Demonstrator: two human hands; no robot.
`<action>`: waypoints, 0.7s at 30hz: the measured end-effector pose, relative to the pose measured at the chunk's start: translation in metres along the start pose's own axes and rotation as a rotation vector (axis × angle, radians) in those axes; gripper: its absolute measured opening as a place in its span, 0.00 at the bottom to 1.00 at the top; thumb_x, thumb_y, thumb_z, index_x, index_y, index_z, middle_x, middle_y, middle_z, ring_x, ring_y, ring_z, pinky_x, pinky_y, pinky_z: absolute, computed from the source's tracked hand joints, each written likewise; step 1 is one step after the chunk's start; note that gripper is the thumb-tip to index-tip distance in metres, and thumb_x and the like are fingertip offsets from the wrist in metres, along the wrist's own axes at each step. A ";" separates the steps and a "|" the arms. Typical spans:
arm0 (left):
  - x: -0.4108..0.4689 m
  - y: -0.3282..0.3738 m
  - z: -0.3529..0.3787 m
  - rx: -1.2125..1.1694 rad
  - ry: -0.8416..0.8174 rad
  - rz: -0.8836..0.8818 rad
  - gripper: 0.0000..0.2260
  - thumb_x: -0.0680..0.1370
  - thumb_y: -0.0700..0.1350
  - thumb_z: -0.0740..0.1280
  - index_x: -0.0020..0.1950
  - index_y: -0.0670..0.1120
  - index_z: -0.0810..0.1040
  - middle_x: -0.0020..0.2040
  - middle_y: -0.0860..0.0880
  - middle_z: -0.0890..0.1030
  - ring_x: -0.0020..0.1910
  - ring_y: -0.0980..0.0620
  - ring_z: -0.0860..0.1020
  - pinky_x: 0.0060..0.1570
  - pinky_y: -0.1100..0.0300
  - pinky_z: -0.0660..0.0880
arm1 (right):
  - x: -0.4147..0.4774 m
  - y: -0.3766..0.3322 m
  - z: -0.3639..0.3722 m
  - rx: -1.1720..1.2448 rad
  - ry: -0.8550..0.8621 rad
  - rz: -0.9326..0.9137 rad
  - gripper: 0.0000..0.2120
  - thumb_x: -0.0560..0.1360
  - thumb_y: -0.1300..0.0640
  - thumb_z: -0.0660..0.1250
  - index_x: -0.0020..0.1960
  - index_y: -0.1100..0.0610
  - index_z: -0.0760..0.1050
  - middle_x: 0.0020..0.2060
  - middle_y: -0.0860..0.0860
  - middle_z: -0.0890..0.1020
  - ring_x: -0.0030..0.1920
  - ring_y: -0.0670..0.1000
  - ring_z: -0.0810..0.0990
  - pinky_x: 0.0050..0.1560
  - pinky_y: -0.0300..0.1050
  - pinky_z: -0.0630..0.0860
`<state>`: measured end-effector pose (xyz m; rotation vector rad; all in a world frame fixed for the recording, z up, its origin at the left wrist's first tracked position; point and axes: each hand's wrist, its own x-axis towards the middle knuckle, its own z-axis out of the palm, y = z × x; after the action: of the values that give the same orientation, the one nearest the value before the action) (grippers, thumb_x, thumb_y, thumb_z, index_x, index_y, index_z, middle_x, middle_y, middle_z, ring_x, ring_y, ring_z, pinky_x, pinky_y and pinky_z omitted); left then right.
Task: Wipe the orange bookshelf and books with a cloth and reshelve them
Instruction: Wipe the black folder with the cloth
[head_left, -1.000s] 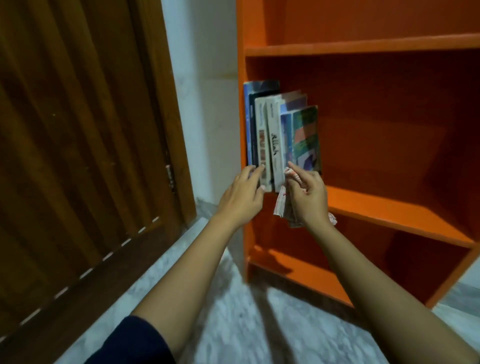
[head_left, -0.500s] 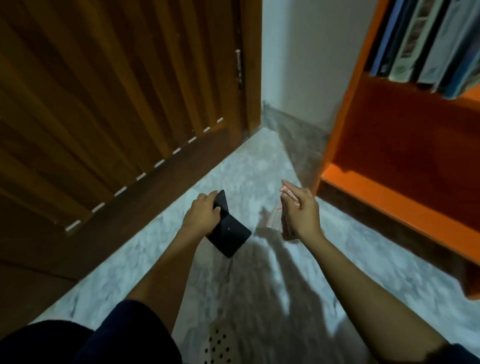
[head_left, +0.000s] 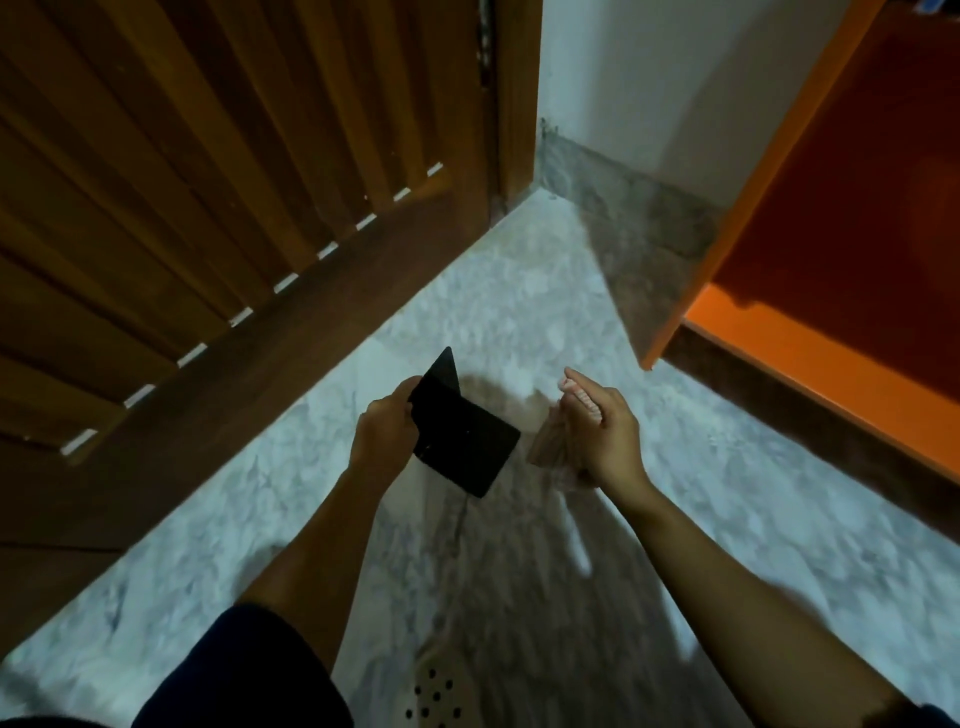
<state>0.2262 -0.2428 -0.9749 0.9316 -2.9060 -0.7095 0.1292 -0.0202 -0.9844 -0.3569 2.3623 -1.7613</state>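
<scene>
My left hand (head_left: 384, 434) grips a small black book (head_left: 465, 444) by its left edge and holds it over the floor, tilted. Just to its right, my right hand (head_left: 608, 434) is closed on a pale pink cloth (head_left: 550, 441) that hangs below the fingers. Cloth and book are close but apart. The orange bookshelf (head_left: 810, 358) fills the right side; only its bottom shelf and left upright show. A sliver of shelved books (head_left: 930, 5) peeks in at the top right corner.
A brown slatted wooden door (head_left: 208, 208) takes up the left side. A white wall (head_left: 639, 78) with a grey skirting stands between door and shelf. The floor (head_left: 519, 312) is grey marble. A perforated slipper (head_left: 436, 696) is at the bottom edge.
A second ago both hands were at the books on the shelf. The view then dropped to the floor, and my left hand now holds a black book. It has barely moved since half a second ago.
</scene>
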 end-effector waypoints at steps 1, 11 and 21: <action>-0.001 0.006 0.000 -0.031 -0.001 -0.016 0.18 0.80 0.38 0.56 0.69 0.48 0.69 0.48 0.36 0.80 0.48 0.36 0.78 0.50 0.49 0.74 | 0.000 -0.004 -0.001 0.056 0.021 0.046 0.14 0.78 0.62 0.64 0.62 0.58 0.76 0.51 0.51 0.79 0.55 0.48 0.78 0.58 0.33 0.71; -0.043 0.138 -0.050 -0.792 -0.028 0.041 0.13 0.77 0.37 0.62 0.61 0.42 0.76 0.50 0.37 0.81 0.48 0.44 0.80 0.46 0.54 0.76 | 0.022 -0.094 -0.052 0.282 0.567 0.112 0.15 0.80 0.58 0.60 0.66 0.58 0.74 0.58 0.51 0.72 0.58 0.45 0.71 0.55 0.27 0.64; -0.095 0.227 -0.099 -1.127 0.005 0.130 0.13 0.80 0.36 0.60 0.62 0.46 0.75 0.51 0.41 0.81 0.50 0.46 0.81 0.39 0.60 0.81 | -0.021 -0.131 -0.096 -0.180 0.198 -0.065 0.25 0.83 0.48 0.46 0.77 0.54 0.46 0.77 0.52 0.54 0.76 0.51 0.50 0.75 0.47 0.44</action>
<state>0.1933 -0.0682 -0.7786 0.5429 -1.9225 -1.9376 0.1341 0.0382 -0.8320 -0.2991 2.6867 -1.6866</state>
